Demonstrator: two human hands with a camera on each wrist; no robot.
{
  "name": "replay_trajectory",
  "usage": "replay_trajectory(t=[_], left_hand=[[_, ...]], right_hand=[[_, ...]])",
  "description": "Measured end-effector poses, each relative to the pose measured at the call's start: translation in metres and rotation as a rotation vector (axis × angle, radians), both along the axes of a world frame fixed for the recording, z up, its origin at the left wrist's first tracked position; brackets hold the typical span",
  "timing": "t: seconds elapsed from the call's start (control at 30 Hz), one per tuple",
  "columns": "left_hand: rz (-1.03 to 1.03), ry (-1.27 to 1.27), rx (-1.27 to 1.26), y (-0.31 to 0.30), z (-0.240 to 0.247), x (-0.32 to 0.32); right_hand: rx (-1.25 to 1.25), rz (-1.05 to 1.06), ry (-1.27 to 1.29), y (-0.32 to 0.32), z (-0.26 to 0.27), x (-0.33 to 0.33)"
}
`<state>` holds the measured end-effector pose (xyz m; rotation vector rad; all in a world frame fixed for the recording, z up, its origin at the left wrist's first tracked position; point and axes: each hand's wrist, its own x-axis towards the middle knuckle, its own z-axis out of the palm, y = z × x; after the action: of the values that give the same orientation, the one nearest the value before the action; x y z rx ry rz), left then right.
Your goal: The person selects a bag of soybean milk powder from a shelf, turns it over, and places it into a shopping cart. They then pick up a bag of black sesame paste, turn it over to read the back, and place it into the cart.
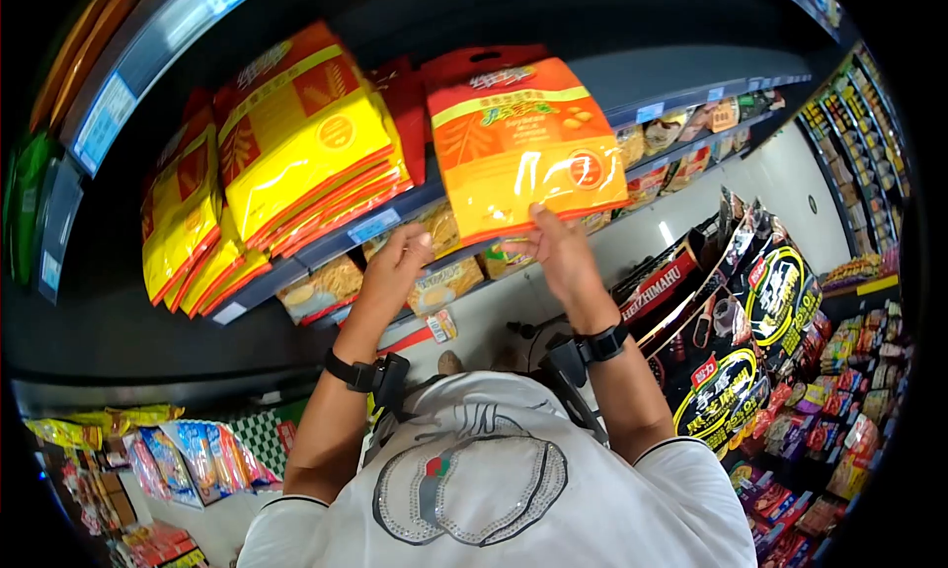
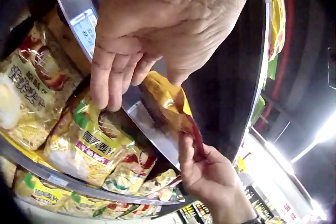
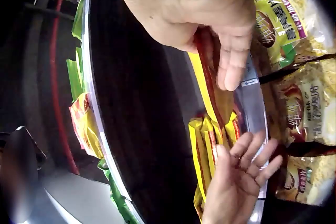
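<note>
Your right hand [image 1: 565, 257] pinches the lower edge of the orange bag [image 1: 523, 143]. The bag stands upright at the front of the upper shelf [image 1: 380, 224], just right of the yellow bags [image 1: 296, 133]. By my reading it is up at its slot but not settled: its bottom overhangs the rail and you have not let go. Your left hand [image 1: 397, 267] is relaxed, fingers straight and holding nothing, near the rail below the bag (whether it touches, I cannot tell). The upper shelf carries the leaning yellow bags with red bags [image 1: 410, 104] behind. The lower shelf [image 2: 52, 175] carries pale snack packs [image 1: 321, 289].
</note>
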<state>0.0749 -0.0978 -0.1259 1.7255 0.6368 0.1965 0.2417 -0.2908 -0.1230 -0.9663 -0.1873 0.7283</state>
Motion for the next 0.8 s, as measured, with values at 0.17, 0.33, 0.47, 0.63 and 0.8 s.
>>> replay_trajectory(t=[0.17,0.33,0.47,0.63,0.8], left_hand=[[-0.021,-0.072,-0.275,-0.009,0.021,0.044],[0.047,-0.141,-0.316,-0.022,0.025,0.074],[0.028,-0.141,-0.314,-0.020,0.017,0.083],[0.053,-0.164,-0.321,-0.019,0.011,0.086],[0.041,-0.141,-0.227,-0.017,0.006,0.085]], right_hand=[[-0.037,0.078,0.033,-0.004,-0.023,0.006],[-0.082,0.101,0.066,-0.004,-0.027,0.005],[-0.143,0.110,0.069,-0.002,-0.033,0.007],[-0.201,0.159,0.094,-0.005,-0.027,0.008],[-0.265,0.527,0.106,-0.032,-0.018,0.027]])
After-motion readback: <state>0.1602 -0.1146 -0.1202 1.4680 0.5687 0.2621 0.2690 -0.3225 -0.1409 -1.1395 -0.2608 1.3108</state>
